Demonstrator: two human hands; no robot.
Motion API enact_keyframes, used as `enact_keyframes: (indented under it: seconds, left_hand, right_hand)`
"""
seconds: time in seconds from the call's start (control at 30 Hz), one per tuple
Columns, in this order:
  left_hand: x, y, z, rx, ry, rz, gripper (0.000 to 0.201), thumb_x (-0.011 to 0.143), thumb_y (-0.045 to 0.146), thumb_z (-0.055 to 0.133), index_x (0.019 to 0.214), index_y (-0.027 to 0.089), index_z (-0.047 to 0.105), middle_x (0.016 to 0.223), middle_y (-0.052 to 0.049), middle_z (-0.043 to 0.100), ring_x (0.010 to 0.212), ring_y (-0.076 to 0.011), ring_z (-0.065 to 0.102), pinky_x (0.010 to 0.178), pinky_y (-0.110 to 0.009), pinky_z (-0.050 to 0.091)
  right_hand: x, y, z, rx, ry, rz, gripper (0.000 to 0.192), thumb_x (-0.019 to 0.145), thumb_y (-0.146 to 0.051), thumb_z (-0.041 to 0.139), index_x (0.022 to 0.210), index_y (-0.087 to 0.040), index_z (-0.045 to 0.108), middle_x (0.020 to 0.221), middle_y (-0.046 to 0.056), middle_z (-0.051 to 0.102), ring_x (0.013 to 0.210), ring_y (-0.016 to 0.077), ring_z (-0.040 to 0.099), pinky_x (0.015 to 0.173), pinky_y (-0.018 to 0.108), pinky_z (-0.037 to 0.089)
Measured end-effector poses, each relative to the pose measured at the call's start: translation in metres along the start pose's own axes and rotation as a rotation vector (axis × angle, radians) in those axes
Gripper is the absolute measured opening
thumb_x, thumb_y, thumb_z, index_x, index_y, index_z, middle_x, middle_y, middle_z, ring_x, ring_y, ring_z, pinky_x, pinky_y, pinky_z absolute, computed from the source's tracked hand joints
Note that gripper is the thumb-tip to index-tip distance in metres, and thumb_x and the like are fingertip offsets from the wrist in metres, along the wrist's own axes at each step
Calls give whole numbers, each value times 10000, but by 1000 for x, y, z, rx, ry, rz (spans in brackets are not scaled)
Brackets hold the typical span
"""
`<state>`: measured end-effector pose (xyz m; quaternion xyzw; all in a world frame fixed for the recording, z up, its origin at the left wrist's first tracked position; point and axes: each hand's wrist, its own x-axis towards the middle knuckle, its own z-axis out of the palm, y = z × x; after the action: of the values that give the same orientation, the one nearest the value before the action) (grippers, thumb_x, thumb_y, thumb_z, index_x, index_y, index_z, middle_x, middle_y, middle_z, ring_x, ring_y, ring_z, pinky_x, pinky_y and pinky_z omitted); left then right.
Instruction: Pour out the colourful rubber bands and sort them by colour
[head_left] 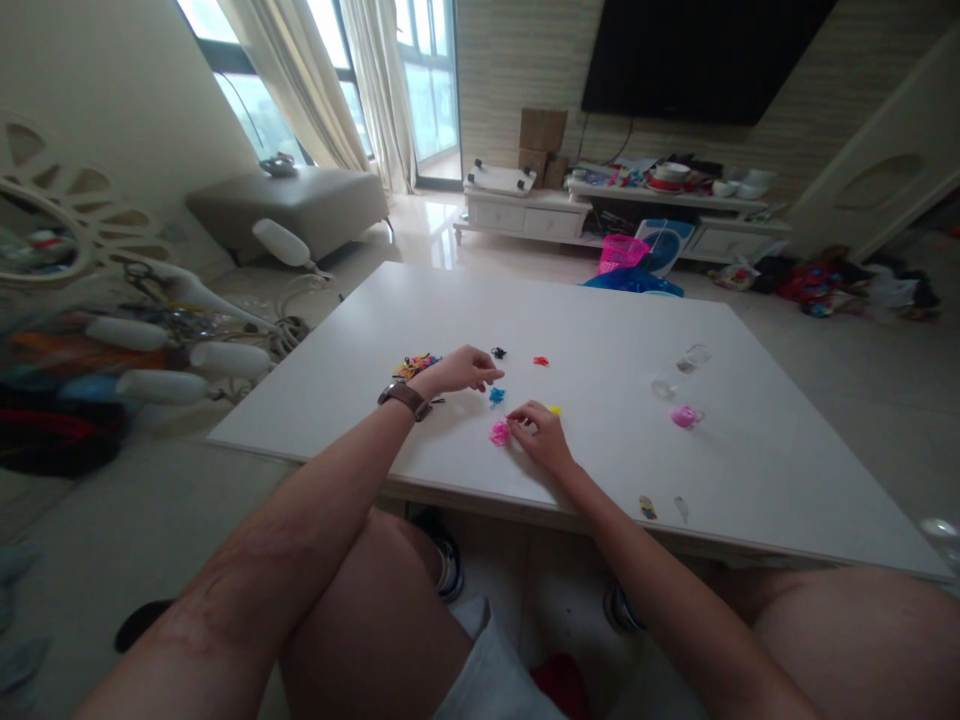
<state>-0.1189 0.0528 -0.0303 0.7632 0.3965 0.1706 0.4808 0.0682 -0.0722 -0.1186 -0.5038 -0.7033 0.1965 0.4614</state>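
Right hand (541, 436) is pinching its fingertips together on a small pink piece (499, 433) on the white table (750, 460). Left hand (463, 371) is hovering, fingers loosely extended, gripping nothing, just above a blue piece (496, 396). Sorting or picking seems underway; the next move calls for a fine pinch. Black piece (498, 352), red piece (540, 360) and multicoloured pile (417, 365) are lying close by, crowding the reach.

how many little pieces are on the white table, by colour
pink: 2, piece at right hand; piece
blue: 1 near left hand
black: 1
red: 1
yellow: 1
clear: 2
mixed pile: 1
table edge: 2
total: 11
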Motion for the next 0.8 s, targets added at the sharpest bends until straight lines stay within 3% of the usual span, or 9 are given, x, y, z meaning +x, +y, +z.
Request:
enact_keyframes:
  seconds: [0.13, 0.23, 0.47, 0.8]
  left_hand:
    - [-5, -10, -29, 63, 308, -64, 352, 777, 451, 706, 856, 109, 693, 803, -91, 723, 589, -119, 628, 560, -221, 458]
    - [-11, -23, -46, 167, 423, -140, 253, 760, 356, 678, 836, 116, 709, 744, -65, 715, 583, -119, 605, 556, -216, 432]
    - [-23, -45, -54, 372, 294, -230, 230, 689, 354, 674, 729, 137, 742, 645, -44, 692, 616, -147, 576, 555, -245, 387]
    - [-29, -51, -69, 464, 212, -358, 181, 604, 296, 681, 691, 153, 750, 619, -37, 686, 605, -162, 586, 540, -242, 387]
  right_hand:
    - [-6, 2, 1, -108, -56, -68, 89, 856, -169, 637, 842, -224, 706, 894, 58, 641, 919, 223, 589, 841, 359, 469]
    - [-7, 2, 3, -128, -91, -88, 95, 856, -158, 647, 842, -229, 708, 897, 54, 626, 922, 220, 579, 842, 350, 463]
    - [-9, 1, 3, -120, -90, -88, 77, 838, -149, 674, 810, -216, 702, 890, 44, 617, 906, 209, 572, 831, 334, 453]
    - [-9, 3, 3, -131, -94, -79, 81, 860, -161, 651, 825, -218, 698, 898, 47, 620, 915, 209, 575, 840, 338, 451]
